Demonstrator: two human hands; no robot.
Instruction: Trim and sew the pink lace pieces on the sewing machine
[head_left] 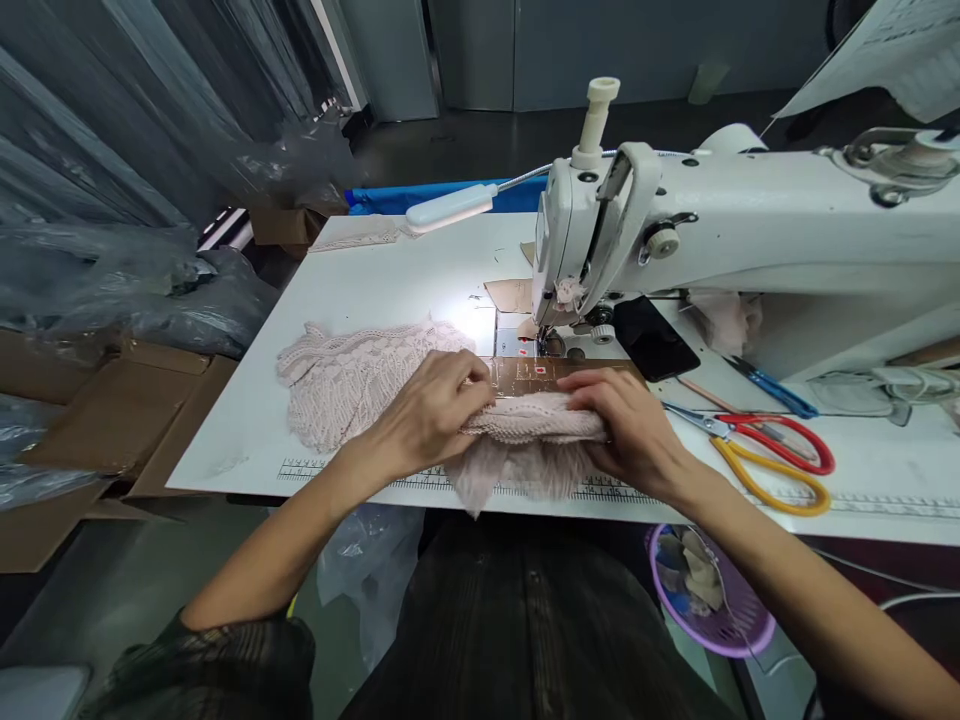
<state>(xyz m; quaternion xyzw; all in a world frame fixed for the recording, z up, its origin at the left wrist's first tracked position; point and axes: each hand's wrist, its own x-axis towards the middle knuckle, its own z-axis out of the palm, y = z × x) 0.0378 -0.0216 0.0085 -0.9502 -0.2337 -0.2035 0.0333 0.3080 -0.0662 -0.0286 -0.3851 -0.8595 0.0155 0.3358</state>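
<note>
Between both hands a pale pink strip of lace fabric (pixel 536 418) is stretched near the table's front edge, its loose part hanging over the printed ruler. My left hand (pixel 435 405) pinches its left end, thumb against fingers. On the right end, my right hand (pixel 626 425) is closed around the fabric with the fingers bent over it. Just behind the fabric is the brown plate (pixel 570 375) in front of the needle and presser foot (pixel 546 340) of a white sewing machine (pixel 675 220). More pink fringed lace (pixel 367 375) lies flat to the left of my left hand.
Scissors with red and yellow handles (pixel 780 455), blue-handled snips (pixel 780 388) and a black phone (pixel 655 340) lie on the right. A white lamp (pixel 451 208) reaches over the table. A purple basket (pixel 739 625) with scraps stands below; cardboard boxes (pixel 120 410) are at left.
</note>
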